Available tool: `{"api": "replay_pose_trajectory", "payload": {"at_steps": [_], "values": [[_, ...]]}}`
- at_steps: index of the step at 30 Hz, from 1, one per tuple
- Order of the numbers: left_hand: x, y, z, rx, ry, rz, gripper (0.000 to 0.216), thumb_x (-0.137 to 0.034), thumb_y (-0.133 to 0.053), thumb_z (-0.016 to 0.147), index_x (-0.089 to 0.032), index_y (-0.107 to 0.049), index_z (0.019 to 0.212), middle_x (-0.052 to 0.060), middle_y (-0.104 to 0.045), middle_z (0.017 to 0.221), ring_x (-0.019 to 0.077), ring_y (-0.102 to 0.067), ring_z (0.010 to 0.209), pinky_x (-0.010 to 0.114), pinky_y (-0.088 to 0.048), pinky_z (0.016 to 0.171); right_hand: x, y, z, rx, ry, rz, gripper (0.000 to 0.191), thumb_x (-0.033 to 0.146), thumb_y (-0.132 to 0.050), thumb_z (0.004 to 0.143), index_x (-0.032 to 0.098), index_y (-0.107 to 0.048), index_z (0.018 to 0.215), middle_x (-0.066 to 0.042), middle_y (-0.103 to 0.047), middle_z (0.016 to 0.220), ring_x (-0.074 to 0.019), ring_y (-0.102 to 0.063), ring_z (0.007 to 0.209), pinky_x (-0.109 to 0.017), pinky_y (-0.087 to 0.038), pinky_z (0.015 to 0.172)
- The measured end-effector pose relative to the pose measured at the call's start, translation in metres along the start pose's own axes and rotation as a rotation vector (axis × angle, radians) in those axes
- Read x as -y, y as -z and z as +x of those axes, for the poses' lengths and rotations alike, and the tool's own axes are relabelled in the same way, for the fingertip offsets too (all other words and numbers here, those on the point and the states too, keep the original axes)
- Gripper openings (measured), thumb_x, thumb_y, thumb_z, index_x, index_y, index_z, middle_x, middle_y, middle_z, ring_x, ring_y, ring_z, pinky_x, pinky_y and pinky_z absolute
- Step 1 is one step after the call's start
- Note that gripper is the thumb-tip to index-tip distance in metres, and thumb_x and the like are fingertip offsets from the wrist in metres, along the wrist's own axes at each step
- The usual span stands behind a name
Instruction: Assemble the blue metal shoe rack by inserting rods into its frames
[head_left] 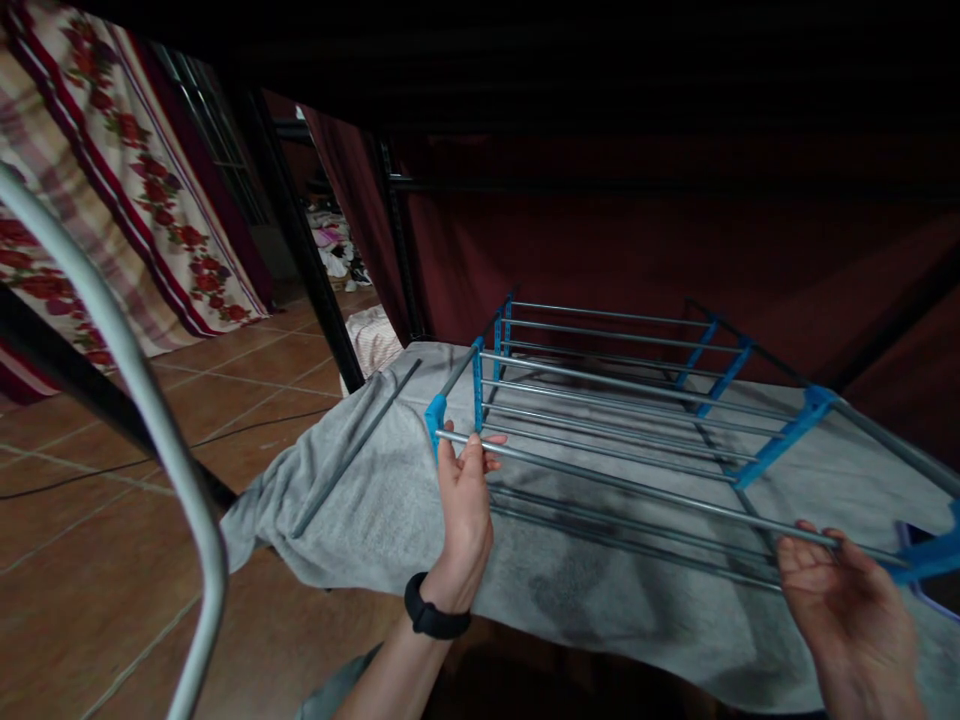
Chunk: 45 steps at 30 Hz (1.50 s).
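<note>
A rack of grey metal tubes and blue plastic connectors lies on a grey blanket (570, 590). My left hand (466, 490), with a black band on the wrist, grips the near metal tube (637, 480) close to its left end, beside a blue connector (436, 415). Fingers of my right hand (847, 600) close around the same tube near its right end. There it meets another blue connector (930, 555). Farther back, more tubes (630, 392) run between the other blue connectors (784, 440).
One loose tube (356, 450) lies on the blanket at left. A curved pale metal bar (180, 450) and a black post (315, 240) stand on the left. Dark red cloth (600, 250) hangs behind. A phone-like object (930, 590) lies under the right connector.
</note>
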<state>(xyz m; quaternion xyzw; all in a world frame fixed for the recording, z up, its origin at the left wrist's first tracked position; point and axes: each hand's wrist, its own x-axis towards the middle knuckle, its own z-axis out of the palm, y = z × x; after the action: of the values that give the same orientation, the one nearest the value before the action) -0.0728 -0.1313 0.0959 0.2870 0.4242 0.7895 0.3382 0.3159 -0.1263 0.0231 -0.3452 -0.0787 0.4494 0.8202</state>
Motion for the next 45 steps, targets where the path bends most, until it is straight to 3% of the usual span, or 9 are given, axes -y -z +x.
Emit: {"api": "replay_pose_trajectory", "payload": {"at_steps": [6,10,14,19,29,45], "values": [[-0.005,-0.001,0.003,0.017,0.028,-0.015,0.058,-0.045,-0.067,0.081,-0.021,-0.043,0.129,0.007,-0.068,0.087,0.0175,-0.065,0.073,0.026,-0.049,0.063,0.001,0.001,-0.001,0.038,0.026,-0.03,0.022,0.007,-0.062,0.067,0.022,-0.072,0.081,-0.011,-0.064,0.112,-0.0163,-0.067,0.101,-0.028,-0.061,0.073],[-0.007,-0.002,0.004,0.017,0.086,-0.027,0.057,-0.042,-0.068,0.081,-0.019,-0.043,0.126,0.007,-0.068,0.086,0.0159,-0.065,0.071,0.025,-0.049,0.064,0.001,0.006,0.01,0.006,0.004,-0.065,0.019,0.012,-0.07,0.061,0.018,-0.069,0.079,-0.005,-0.066,0.095,-0.0147,-0.066,0.096,-0.027,-0.058,0.082],[-0.003,0.0,0.004,-0.003,0.136,-0.049,0.052,-0.039,-0.067,0.082,-0.019,-0.043,0.123,0.007,-0.069,0.086,0.0146,-0.064,0.069,0.023,-0.047,0.063,0.002,0.006,0.013,-0.014,-0.01,-0.094,0.016,0.013,-0.071,0.063,0.017,-0.069,0.079,-0.003,-0.065,0.093,-0.0133,-0.065,0.095,-0.028,-0.054,0.089],[0.008,0.006,0.004,-0.029,0.216,-0.07,0.057,-0.034,-0.068,0.081,-0.019,-0.039,0.128,0.006,-0.069,0.084,0.0123,-0.061,0.062,0.023,-0.047,0.061,0.001,0.004,0.007,-0.01,-0.009,-0.117,0.01,0.014,-0.069,0.068,0.019,-0.069,0.077,-0.004,-0.064,0.092,-0.0128,-0.066,0.096,-0.025,-0.056,0.085],[0.02,0.01,0.001,-0.071,0.262,-0.127,0.05,-0.029,-0.066,0.081,-0.018,-0.039,0.122,0.011,-0.07,0.088,0.0195,-0.068,0.076,0.026,-0.05,0.065,0.002,0.004,0.005,-0.017,-0.017,-0.154,0.009,0.016,-0.065,0.072,0.021,-0.071,0.075,-0.008,-0.063,0.092,-0.0138,-0.066,0.095,-0.024,-0.058,0.079],[0.032,0.015,0.0,-0.073,0.219,-0.23,0.04,-0.029,-0.069,0.077,-0.019,-0.045,0.108,0.008,-0.069,0.083,0.014,-0.063,0.069,0.024,-0.049,0.065,0.003,0.012,0.009,0.04,-0.047,-0.155,0.013,0.018,-0.073,0.067,0.019,-0.071,0.08,-0.006,-0.066,0.094,-0.0132,-0.066,0.093,-0.022,-0.057,0.081]]}}
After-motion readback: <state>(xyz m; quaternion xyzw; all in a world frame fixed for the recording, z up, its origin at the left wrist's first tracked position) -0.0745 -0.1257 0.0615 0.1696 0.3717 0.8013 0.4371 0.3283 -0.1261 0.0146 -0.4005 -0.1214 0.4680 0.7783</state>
